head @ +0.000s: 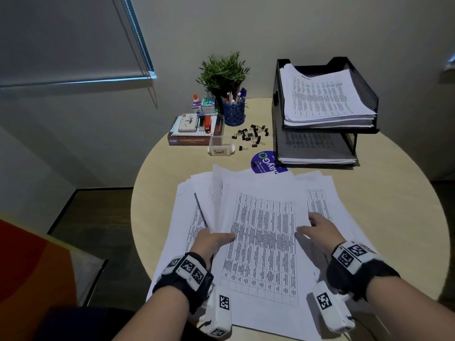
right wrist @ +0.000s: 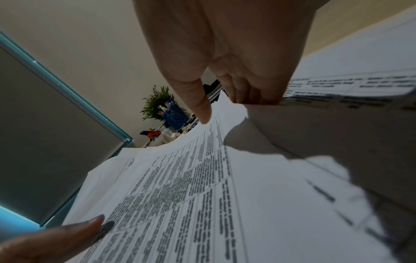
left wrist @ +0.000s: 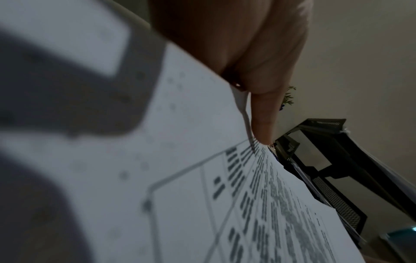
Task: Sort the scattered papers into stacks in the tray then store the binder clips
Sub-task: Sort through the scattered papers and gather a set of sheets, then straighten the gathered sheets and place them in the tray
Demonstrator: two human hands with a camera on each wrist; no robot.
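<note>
Printed table sheets lie fanned across the near half of the round table. My left hand grips the left edge of several lifted sheets, thumb on top of the papers. My right hand holds the top sheet's right edge, fingers curled under the papers and thumb over them. A black two-tier mesh tray at the back right holds a paper stack in each tier. Black binder clips lie scattered left of the tray.
A clear box labelled "Small" stands beside the clips. Behind it are a blue pen cup, a potted plant and a book carrying a stapler and stamp pad. A purple round sticker shows past the papers.
</note>
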